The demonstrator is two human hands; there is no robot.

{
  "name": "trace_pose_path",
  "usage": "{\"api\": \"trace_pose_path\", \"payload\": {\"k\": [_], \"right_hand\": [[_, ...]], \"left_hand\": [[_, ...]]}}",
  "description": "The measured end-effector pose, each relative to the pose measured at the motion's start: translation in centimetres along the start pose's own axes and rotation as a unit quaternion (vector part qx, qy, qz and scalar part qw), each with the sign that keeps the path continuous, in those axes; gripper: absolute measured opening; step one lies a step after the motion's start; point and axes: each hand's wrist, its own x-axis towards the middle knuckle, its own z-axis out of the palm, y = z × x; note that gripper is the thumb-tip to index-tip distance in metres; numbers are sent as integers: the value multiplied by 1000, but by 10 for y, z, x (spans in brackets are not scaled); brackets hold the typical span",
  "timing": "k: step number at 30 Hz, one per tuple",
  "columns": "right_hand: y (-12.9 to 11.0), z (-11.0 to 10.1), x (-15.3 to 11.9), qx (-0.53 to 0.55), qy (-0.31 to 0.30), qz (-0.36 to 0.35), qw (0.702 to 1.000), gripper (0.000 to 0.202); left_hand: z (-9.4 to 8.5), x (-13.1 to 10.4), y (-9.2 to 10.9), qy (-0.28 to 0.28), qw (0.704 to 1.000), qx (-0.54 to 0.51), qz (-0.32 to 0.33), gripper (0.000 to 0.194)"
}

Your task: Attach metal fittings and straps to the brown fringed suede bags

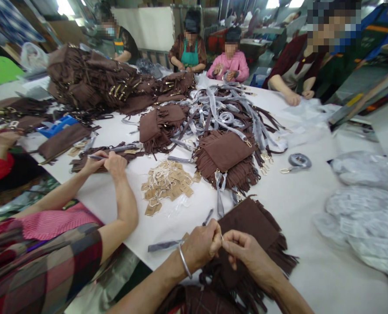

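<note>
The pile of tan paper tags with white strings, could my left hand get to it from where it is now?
Probably yes. The pile of tan paper tags lies on bare white table just beyond the left hand, nothing between; but that hand is pinching something small against the brown fringed bag.

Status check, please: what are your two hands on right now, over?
Both hands pinched together: left hand, right hand, over brown fringed bag. Grey strap by left. Co-worker's arm alongside, apart. Over.
</note>
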Motion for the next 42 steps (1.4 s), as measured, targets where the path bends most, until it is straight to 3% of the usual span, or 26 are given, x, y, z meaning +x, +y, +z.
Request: {"api": "trace_pose_path", "payload": {"k": [3,7,10,13,17,19,21,24,26,29,33,38,42], "right_hand": [[8,-4,-1,10,-22,-1,1000,37],[23,-10,-5,-18,-7,-32,999,34],[37,-10,-13,105,15,-41,994,33],[49,-3,-23,272,41,30,961,29],[54,10,-28,380,89,79,917,32],[55,12,-27,339,75,72,935,32],[57,9,-23,241,62,67,966,36],[63,-1,-17,56,71,76,993,43],[65,-6,-13,-62,74,80,992,44],[65,-8,-7,-233,78,47,968,35],[61,-4,0,-380,85,-54,920,23],[58,12,12,-375,77,-60,922,21],[58,28,24,-350,80,-55,932,18]], "left_hand": [[5,-3,3,-3,1000,6,-1,17],[24,-14,-5,-50,993,-109,-7,19],[40,-23,-16,-84,977,-196,-13,23],[52,-26,-23,-119,958,-260,-26,29],[58,-21,-32,-240,895,-373,-49,42],[56,-20,-41,-232,882,-405,-62,43],[47,-20,-55,-141,911,-381,-73,36],[29,-20,-80,36,981,-183,-55,16],[20,-19,-93,98,995,-15,-15,13],[20,-14,-101,82,986,146,15,15],[31,-8,-96,53,962,267,-6,19],[37,-9,-96,53,948,313,-17,20],[34,-11,-102,17,970,214,-112,19]]}}
